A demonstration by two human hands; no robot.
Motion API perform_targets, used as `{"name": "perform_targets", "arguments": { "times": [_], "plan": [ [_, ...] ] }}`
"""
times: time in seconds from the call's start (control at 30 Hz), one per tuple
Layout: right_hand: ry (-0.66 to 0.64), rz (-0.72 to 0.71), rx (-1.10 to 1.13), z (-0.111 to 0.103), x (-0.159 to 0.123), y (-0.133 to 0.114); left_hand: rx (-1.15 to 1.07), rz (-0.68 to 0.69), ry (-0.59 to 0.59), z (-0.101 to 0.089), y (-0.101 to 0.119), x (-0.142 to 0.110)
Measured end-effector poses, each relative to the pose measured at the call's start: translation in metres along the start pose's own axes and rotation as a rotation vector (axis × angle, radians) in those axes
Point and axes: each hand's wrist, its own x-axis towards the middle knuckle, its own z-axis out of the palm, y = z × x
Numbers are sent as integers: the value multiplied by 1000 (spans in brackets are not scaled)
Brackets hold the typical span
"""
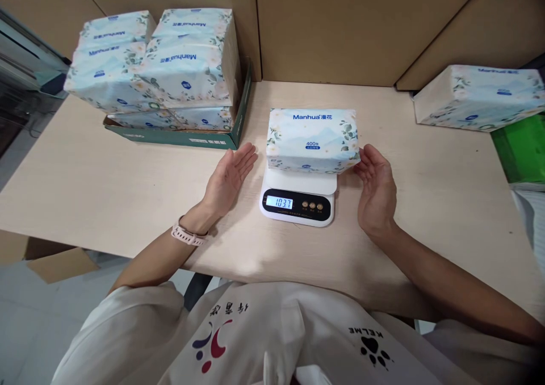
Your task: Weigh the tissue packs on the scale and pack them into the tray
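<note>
A pale blue Manhua tissue pack (313, 139) lies on a small white kitchen scale (298, 199), whose lit display reads 1037. My left hand (230, 176) rests on the table just left of the pack, palm up, fingers stretched out, a short gap from it. On the other side, my right hand (375, 193) is held edge-on with fingers loosely curved, its fingertips at or very near the pack's right end. Neither hand holds anything. A pink watch band sits on my left wrist.
A green cardboard tray (236, 125) at the back left holds a stack of several tissue packs (162, 61). Another tissue pack (479, 96) lies at the far right, beside a green object (522, 149). Cardboard walls (340, 27) close the back of the light wooden table (106, 186).
</note>
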Motion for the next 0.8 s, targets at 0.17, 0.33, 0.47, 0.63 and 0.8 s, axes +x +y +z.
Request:
{"name": "perform_targets", "arguments": {
  "times": [0.17,0.33,0.47,0.63,0.8],
  "plan": [
    [-8,4,-62,0,0,-2,2,-4,9,1,1,-1],
    [-16,1,-79,0,-1,-4,9,-7,8,1,2,-1],
    [-7,1,-81,1,-1,-5,5,-9,14,3,3,-2],
    [-1,-7,-48,1,-1,-2,11,-17,20,4,5,-2],
    [-4,2,-44,1,-1,-2,12,-21,29,5,5,-3]
  ]
}}
